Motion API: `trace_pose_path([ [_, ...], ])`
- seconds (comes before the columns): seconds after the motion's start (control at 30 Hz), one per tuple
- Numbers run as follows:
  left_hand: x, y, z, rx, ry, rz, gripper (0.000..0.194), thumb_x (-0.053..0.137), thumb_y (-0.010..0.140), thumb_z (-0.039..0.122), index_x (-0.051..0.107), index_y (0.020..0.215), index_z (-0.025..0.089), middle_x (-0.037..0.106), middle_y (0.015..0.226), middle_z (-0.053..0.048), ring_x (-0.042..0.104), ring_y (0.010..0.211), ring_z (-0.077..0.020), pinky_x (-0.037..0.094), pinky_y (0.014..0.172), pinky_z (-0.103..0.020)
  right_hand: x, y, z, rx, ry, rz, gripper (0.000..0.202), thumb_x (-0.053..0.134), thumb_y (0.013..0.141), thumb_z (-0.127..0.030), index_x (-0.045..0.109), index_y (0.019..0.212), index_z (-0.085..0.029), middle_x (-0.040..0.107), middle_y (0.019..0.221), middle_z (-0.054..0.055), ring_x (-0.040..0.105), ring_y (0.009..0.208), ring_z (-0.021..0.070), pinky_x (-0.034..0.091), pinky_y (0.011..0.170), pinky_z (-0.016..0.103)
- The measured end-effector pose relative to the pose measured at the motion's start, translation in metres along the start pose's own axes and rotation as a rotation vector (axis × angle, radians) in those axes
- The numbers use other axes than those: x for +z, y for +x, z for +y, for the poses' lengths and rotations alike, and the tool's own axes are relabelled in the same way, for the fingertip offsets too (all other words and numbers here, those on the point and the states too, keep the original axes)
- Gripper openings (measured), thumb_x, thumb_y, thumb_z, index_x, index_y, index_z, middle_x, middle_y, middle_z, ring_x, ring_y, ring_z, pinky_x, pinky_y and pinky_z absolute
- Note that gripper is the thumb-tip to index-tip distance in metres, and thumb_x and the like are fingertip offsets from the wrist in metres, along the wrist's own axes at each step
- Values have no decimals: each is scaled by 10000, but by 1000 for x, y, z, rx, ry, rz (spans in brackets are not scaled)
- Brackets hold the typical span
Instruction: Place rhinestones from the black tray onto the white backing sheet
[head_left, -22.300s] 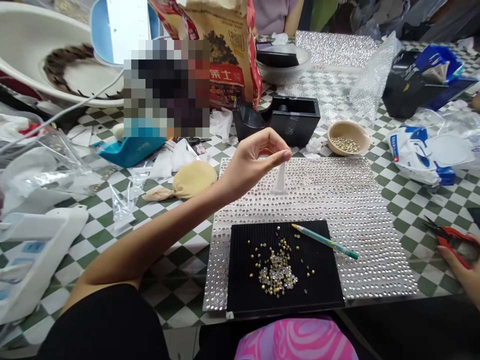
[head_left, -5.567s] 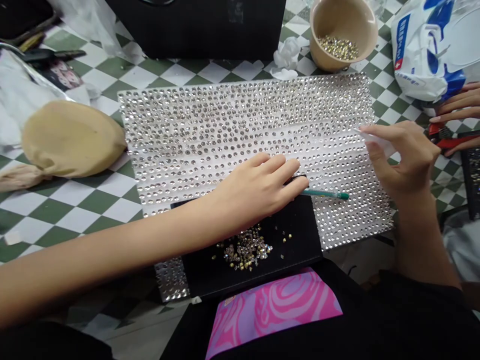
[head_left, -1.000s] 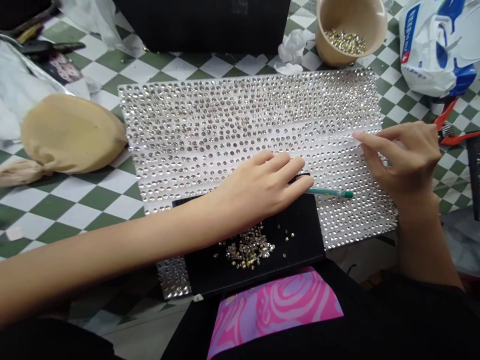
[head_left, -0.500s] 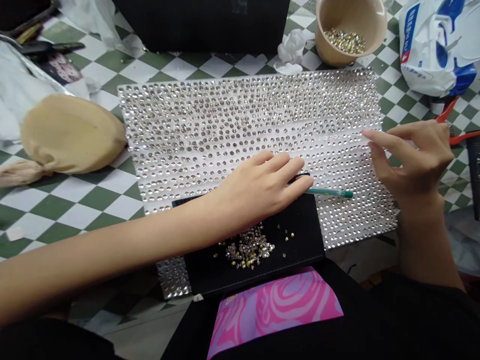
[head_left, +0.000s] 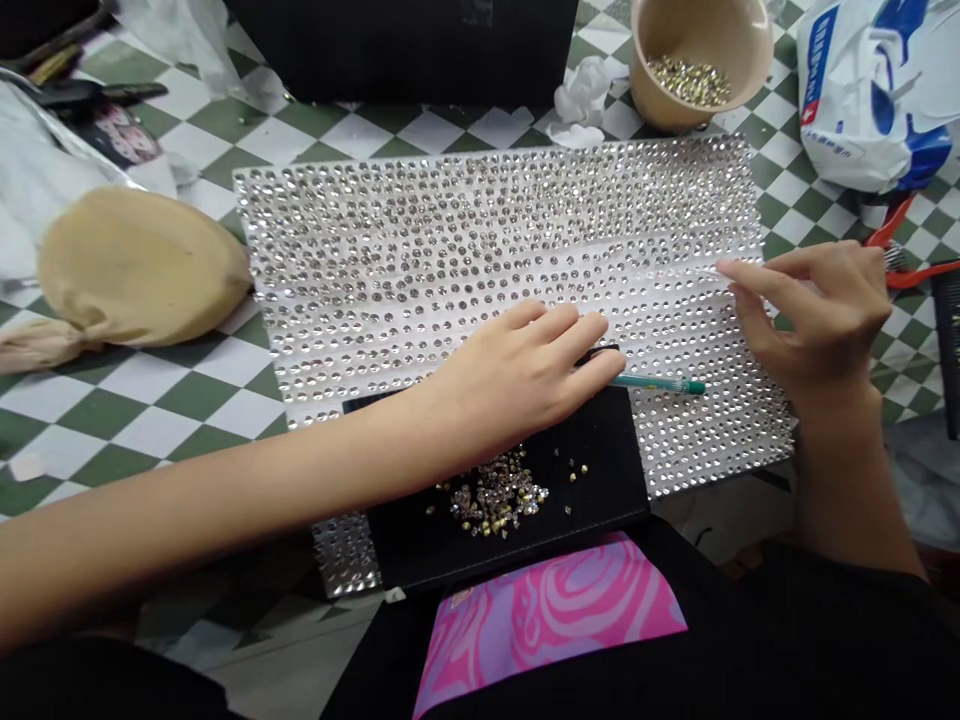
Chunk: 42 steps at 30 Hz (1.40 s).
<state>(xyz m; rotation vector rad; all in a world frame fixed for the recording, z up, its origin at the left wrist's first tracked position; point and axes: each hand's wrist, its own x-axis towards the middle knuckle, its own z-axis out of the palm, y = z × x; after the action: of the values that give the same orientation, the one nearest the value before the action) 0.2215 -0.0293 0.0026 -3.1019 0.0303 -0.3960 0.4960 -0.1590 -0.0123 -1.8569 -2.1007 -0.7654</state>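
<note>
Since a moment ago, only the right hand [head_left: 817, 310] has crept left, its grip pinching a thin white strip [head_left: 709, 271] over the rhinestone sheet [head_left: 420, 240] on the desk [head_left: 112, 400]. Left hand [head_left: 525, 375] lies flat, steadying the near black tray [head_left: 607, 470].

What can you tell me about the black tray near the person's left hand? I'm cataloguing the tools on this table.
The black tray is a flat, matte, ribbed rectangular board. It lies level on the near edge of the rhinestone sheet, overhanging toward the person's lap. A loose pile of gold-backed rhinestones sits on it, with a few strays beside. The left hand rests over its far edge, and a green pen lies just beyond its far right corner.
</note>
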Motion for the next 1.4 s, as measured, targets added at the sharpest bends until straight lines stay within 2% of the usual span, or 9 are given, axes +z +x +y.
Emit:
trace_pose_path([
  [0.4,1,1,0,1,1,-2,111,472,920,268,481,979,174,591,976,-59,556,807,-183,389,663,-291,0,-1,1,-17,-17,6,308,645,785,-186,636,1072,-297,573,785,-5,495,741,117,356,714,281],
  [0.73,0,0,0,5,1,-9,103,455,925,256,479,984,175,594,991,-63,542,807,-170,371,673,-284,-2,-4,4,28,40,33,337,639,783,-149,631,1094,-280,559,778,-3,519,762,115,430,769,290],
  [1.4,0,0,0,2,-3,5,102,455,924,262,468,975,175,588,981,-60,559,813,-184,397,663,-290,0,-4,5,9,-2,16,323,652,779,-167,644,1081,-283,565,771,-8,511,734,111,402,749,272],
])
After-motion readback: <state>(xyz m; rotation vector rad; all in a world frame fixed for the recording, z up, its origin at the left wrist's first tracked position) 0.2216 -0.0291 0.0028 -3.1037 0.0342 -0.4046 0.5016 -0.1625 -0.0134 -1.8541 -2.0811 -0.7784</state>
